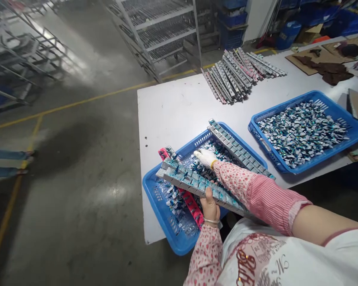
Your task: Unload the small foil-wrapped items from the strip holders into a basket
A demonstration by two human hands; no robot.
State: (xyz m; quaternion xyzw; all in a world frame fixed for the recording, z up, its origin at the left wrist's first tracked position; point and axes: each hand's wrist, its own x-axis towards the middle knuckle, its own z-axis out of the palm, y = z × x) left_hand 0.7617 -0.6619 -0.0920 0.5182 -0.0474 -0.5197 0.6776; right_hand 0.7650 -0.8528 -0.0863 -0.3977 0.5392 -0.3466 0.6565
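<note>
My left hand (pixel 210 207) grips a long grey slotted strip (pixel 193 183) filled with small teal parts, holding it across a blue basket (pixel 155 194). My right hand (pixel 205 157), in a white glove, reaches over the strip into the basket's loose small parts, fingers curled; what it holds is hidden. A red strip (pixel 192 204) lies under the grey one. Another grey strip (pixel 238 149) rests along the basket's right rim.
A second blue basket (pixel 356 129) full of small parts sits to the right on the white table (pixel 173 107). A pile of filled strips (pixel 238 71) lies at the far edge. Cardboard and dark cloth (pixel 328 67) sit far right. Metal racks (pixel 161 31) stand on the floor.
</note>
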